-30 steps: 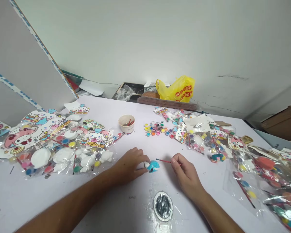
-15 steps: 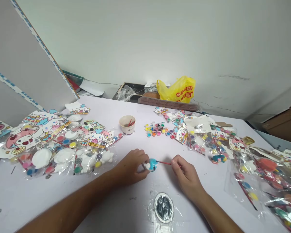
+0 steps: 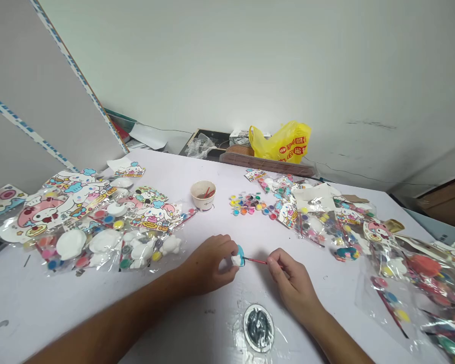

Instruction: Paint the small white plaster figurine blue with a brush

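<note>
Between the thumb and fingers of my left hand (image 3: 214, 264) is a small plaster figurine (image 3: 237, 259), partly white and partly painted bright blue. Part of it is hidden behind my fingers. My right hand (image 3: 291, 275) pinches a thin red paintbrush (image 3: 257, 261) by its handle. The brush's dark tip touches the blue edge of the figurine. Farther back on the table stands a paper cup (image 3: 203, 196) with red brush handles inside. Right of the cup lies a cluster of small paint pots (image 3: 246, 203) in many colours.
Clear packets of white figurines and paints (image 3: 106, 241) spread over the left of the white table, and more packets (image 3: 398, 268) over the right. A painted figurine (image 3: 346, 253) lies beyond my right hand. A round cable hole (image 3: 258, 328) is near the front. A yellow bag (image 3: 284, 144) sits behind.
My left hand has turned the figurine, so more white and less blue faces me. The brush tip has shifted to its lower right edge. The whole view has moved slightly.
</note>
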`<state>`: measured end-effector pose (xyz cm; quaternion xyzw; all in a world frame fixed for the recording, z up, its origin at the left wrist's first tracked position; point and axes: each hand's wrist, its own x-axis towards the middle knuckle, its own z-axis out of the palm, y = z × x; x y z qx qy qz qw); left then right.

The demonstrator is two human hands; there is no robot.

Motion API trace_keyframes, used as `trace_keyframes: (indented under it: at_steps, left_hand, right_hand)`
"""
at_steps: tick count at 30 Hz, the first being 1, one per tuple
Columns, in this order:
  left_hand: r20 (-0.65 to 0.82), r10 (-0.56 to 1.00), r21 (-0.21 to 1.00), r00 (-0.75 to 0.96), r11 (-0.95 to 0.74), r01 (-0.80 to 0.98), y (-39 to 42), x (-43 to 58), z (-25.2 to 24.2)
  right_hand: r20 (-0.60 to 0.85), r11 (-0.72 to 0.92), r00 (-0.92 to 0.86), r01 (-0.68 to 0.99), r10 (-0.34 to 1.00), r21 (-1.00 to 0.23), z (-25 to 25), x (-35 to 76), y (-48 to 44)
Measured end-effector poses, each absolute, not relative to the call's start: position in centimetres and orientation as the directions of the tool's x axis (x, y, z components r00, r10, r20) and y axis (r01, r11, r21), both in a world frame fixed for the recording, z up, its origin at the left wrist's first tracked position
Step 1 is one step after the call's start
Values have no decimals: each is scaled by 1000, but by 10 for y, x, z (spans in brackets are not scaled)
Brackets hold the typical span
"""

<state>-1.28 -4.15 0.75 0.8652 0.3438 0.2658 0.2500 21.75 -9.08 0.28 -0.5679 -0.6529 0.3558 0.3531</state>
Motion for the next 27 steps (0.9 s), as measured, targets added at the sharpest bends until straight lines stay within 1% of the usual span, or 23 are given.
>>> trace_keyframes:
  at_steps: [6, 12, 15, 22, 27]
  left_hand:
    - [288, 741, 601, 607, -633, 488, -44, -11, 9]
    - [275, 751, 595, 600, -623, 507, -45, -10, 10]
    - [259, 750, 587, 608, -623, 517, -42, -10, 9]
    - [199, 760, 541, 618, -611, 577, -36, -12, 4]
    - [155, 774, 521, 614, -592, 614, -34, -15, 1]
  right_hand:
    - [71, 135, -147, 492, 987, -860, 4, 214, -93]
    - [54, 115, -144, 456, 988, -883, 5, 212, -93]
    - [41, 91, -123, 436, 992, -895, 3, 214, -91]
    - [-8, -5, -9, 360, 1000, -933, -9, 220, -87]
    - [-52, -43, -18, 335, 998, -941, -8, 220, -85]
